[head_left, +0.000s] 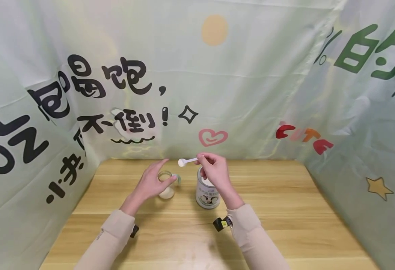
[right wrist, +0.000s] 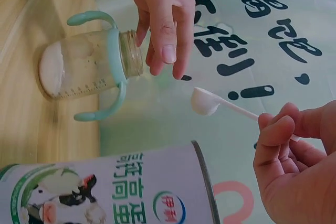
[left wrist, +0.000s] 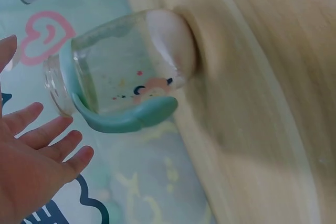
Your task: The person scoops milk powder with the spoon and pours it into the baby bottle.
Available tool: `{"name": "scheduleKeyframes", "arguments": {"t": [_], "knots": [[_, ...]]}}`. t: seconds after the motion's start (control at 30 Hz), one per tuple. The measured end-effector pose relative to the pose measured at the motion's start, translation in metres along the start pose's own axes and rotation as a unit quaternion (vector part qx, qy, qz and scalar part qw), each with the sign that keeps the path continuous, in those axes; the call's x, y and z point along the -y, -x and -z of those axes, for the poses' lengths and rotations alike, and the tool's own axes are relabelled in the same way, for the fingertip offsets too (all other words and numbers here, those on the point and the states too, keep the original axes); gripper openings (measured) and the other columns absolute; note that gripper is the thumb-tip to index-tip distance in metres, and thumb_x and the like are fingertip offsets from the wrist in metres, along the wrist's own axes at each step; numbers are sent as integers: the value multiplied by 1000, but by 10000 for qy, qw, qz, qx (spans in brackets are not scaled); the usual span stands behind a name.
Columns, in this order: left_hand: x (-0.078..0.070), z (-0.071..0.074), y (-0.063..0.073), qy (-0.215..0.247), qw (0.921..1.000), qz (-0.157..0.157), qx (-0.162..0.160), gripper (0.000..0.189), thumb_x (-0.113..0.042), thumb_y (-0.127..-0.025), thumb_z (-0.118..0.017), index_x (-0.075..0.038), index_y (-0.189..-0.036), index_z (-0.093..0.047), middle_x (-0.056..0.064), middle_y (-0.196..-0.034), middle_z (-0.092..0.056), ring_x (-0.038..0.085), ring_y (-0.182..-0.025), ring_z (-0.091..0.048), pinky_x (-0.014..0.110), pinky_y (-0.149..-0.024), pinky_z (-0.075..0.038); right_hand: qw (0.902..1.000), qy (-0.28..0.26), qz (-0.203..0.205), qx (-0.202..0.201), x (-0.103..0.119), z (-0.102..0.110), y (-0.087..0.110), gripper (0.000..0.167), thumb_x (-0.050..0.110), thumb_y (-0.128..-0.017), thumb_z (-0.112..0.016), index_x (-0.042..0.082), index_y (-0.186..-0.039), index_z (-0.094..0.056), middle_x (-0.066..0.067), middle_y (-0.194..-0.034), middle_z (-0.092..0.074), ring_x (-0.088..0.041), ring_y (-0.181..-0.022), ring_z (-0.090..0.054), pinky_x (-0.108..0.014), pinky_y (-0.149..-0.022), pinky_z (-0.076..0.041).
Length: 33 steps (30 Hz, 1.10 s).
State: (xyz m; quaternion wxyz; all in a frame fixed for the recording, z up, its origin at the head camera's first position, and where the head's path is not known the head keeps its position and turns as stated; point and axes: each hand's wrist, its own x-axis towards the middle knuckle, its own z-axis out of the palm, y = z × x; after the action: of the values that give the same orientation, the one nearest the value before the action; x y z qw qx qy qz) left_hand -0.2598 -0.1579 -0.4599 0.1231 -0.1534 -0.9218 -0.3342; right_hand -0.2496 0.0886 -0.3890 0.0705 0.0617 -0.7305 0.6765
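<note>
Pinching scoop [right wrist: 212,102], contents [head_left: 182,162] unclear, perhaps powder.

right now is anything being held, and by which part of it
The right hand's grip is on the white scoop, near the end of its handle. The left hand holds nothing.

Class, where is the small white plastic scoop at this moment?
In the head view, the scoop is held midair by the right hand, with the clear mint-handled bottle lower left and the white cylindrical tin lower right.
</note>
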Motion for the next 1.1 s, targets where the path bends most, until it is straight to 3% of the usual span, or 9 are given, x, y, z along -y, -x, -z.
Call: {"name": "scheduleKeyframes", "arguments": {"t": [0.4, 0.83, 1.1], "knots": [[10, -1, 9, -34, 9998, 175, 78, 86, -55, -94, -74, -7, -159, -44, 23, -161, -48, 47, -148, -45, 65, -122, -37, 9993, 306, 123, 157, -3, -15, 0, 19, 15, -103, -69, 1, -111, -79, -22, -93, -77, -9, -49, -55, -20, -45, -47], [20, -8, 16, 51, 9994, 312, 100, 85, -55, -94, -74, -7, -158, -46, 25, -155, -54, 48, -143, -50, 67, -117, -41, 9950, 725, 306, 619, -8, -32, 6, 20, 15, -104, -64, 5, -111, -79, -12, -92, -78, -11, -52, -58, -27, -49, -53], [24, -9, 19, 139, 9990, 397, 144, 78, -54, -95, -74, -6, -153, -52, 21, -150, -60, 43, -137, -58, 61, -113, -49, 9928, 887, 332, 733, -13, -42, 10, 19, 14, -104, -64, 6, -110, -80, -10, -90, -77, -13, -52, -60, -22, -48, -52]]}}
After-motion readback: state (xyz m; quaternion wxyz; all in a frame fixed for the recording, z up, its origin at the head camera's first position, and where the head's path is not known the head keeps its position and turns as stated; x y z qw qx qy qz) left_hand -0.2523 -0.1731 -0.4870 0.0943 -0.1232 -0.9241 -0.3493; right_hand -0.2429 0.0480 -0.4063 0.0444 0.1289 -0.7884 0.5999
